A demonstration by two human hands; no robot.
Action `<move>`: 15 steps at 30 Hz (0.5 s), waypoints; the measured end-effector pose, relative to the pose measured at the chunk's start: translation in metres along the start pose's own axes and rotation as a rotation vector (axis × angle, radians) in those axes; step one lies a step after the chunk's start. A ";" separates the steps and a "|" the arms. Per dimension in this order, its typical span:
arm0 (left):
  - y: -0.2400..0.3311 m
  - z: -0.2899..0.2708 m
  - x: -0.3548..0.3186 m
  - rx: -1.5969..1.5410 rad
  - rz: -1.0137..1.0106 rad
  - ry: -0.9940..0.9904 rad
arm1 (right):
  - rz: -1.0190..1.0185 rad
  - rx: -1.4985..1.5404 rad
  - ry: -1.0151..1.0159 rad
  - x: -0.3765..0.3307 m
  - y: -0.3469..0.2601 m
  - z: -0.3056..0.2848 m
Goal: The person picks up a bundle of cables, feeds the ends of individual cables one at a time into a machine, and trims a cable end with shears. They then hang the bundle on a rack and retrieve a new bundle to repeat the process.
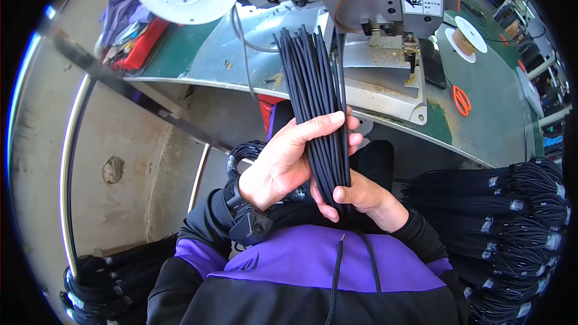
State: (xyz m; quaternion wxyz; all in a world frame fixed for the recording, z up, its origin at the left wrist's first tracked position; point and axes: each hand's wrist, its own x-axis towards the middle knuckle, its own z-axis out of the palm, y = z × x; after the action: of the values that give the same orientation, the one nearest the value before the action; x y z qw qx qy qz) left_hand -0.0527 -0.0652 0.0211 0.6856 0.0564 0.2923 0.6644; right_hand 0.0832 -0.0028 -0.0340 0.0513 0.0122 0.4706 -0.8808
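The left hand (pixel 286 156) is curling around the middle of a bundle of black cords (pixel 310 81), its thumb lying across the front and its fingertips showing past the right edge. Lower down, the right hand (pixel 368 198) is closing around the bottom end of the bundle, its thumb pressing on the front and its fingers coming out on the left side. The bundle is standing nearly upright above the person's lap, its loose tips spreading slightly and pointing toward the sewing machine (pixel 367 3). A black box with a round lens (pixel 250 227) is sitting on the left wrist. Beyond the hands, the machine is standing on a green desk (pixel 478 111), with orange-handled scissors (pixel 462 101) and a small spool of brown tape (pixel 463 42) lying to its right. On the left, a big white spool (pixel 201 3) is hanging over the desk near a red tray (pixel 144 47) that is holding cloth. More black cords are lying in piles at the right (pixel 481 204) and at the lower left (pixel 123 283).
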 end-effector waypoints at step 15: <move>-0.047 0.011 0.050 0.112 -0.074 -0.050 | -0.196 -0.671 1.019 -0.020 -0.086 -0.022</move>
State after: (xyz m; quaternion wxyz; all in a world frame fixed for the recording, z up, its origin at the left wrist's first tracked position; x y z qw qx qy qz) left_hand -0.0089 -0.0203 -0.0080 0.7126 0.1005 0.3137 0.6195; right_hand 0.0939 0.0641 0.0261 -0.2600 0.3712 0.6865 -0.5686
